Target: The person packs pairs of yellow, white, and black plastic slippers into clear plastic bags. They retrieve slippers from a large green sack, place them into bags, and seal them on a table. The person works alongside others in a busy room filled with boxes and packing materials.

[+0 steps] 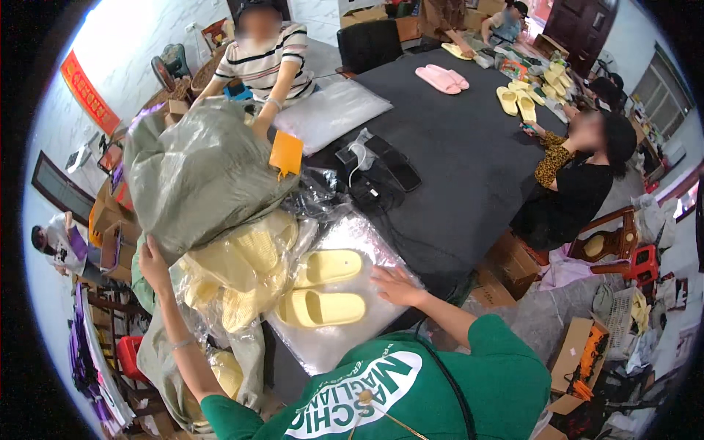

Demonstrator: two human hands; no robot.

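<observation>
My left hand (154,265) grips the lower edge of a big grey-green sack (209,172), its fingers partly hidden by the folds. Yellow slippers in clear plastic (246,268) spill from under the sack beside that arm. My right hand (396,285) lies with fingers spread on a stack of clear plastic bags (370,242), holding nothing. Between my hands, a pair of yellow slippers, one farther (330,268) and one nearer (323,308), rests on the stack. Across the table, a person in a striped top (268,62) has a hand on the sack's far side.
An orange tag (286,152) hangs against the sack. A black phone-like device (394,163) and cables lie on the dark table (469,154). Pink slippers (442,79) and more yellow slippers (526,106) are farther off, near another person (587,169). Cardboard boxes (506,271) stand at the right.
</observation>
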